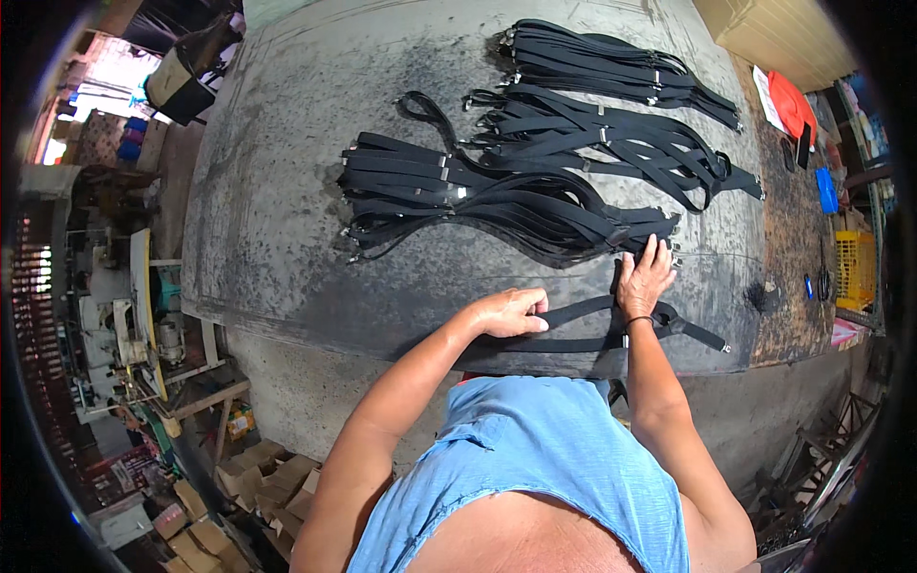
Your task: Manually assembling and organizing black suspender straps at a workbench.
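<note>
A pair of black suspenders (594, 345) lies near the table's front edge, its straps running left from a crossing patch and a short tail with a metal clip (726, 349) pointing right. My left hand (511, 313) is closed on one of its straps, thumb and fingers pinched together. My right hand (647, 282) lies with fingers stretched out, fingertips touching the right end of the nearest bundle of suspenders (535, 205); its wrist is over the single pair. Part of a black strap shows beside that hand, and what lies under the palm is hidden.
Two more bundles of black suspenders, a middle one (611, 138) and a far one (611, 67), lie on the worn grey table (287, 172). At right are a red item (791, 103), a blue packet (826, 191) and a yellow crate (855, 270). Cardboard boxes (267, 487) stand at lower left.
</note>
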A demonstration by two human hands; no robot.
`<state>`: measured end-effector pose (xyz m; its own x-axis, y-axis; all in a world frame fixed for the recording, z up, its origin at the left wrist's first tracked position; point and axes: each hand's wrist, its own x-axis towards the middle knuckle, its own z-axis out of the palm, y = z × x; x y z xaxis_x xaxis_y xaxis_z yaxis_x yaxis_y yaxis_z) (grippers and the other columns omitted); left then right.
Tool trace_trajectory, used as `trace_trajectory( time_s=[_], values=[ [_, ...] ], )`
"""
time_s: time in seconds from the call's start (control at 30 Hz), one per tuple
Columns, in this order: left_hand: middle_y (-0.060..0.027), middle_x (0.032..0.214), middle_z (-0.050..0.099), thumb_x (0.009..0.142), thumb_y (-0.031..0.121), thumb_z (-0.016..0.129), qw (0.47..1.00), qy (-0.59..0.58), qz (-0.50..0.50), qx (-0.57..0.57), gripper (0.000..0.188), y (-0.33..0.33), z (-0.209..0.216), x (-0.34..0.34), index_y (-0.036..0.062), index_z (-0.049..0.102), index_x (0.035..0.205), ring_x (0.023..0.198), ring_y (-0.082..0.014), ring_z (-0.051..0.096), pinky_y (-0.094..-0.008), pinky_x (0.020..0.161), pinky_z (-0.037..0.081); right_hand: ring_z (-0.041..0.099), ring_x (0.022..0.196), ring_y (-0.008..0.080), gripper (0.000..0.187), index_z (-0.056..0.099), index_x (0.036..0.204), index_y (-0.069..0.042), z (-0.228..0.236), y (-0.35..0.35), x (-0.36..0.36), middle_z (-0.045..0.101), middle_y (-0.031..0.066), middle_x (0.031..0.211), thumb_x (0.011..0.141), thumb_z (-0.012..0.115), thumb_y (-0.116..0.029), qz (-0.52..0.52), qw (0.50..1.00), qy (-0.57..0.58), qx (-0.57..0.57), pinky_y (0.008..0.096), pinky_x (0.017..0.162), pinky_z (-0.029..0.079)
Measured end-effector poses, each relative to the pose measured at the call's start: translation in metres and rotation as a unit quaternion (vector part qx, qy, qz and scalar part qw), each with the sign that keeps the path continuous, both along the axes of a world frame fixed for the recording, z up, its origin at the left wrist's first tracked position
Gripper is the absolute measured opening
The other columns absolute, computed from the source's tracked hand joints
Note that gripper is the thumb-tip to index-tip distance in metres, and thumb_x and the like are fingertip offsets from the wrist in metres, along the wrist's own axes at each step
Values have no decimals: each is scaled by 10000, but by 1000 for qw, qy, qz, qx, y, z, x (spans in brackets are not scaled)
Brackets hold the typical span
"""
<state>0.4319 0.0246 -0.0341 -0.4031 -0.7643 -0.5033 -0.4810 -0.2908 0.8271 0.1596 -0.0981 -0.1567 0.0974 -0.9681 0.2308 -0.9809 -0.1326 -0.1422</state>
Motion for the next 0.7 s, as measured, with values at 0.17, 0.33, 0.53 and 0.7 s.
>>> trace_trajectory(
  time_s=[0.17,0.33,0.53,0.7],
  values=[
    [-54,960,619,926,364,652,981,161,92,62,348,9,-26,2,58,566,1068,875,-158,585,-329,794,479,276,1427,343,704,295,1527,-145,0,-1,4,316,133,1543,944,562,-436,3,1000,4,2,615,1137,197],
    [-11,1022,599,950,237,629,934,295,172,106,238,12,-35,-1,71,585,1114,948,-103,561,-265,850,450,274,1425,347,718,296,1524,-150,0,1,3,320,132,1538,926,585,-422,-4,1000,1,8,618,1137,201],
    [26,1005,585,928,211,652,915,331,130,191,235,16,-44,-2,76,619,1117,915,-81,524,-242,835,424,275,1420,363,723,313,1513,-132,6,0,8,320,146,1532,914,601,-417,-1,1000,2,13,612,1139,200],
    [27,1030,594,948,216,614,921,296,177,179,239,11,-38,-3,75,631,1140,920,-61,498,-229,858,396,278,1417,361,721,313,1513,-131,2,-1,5,323,149,1528,917,594,-425,-2,1000,11,9,612,1137,200]
  ],
)
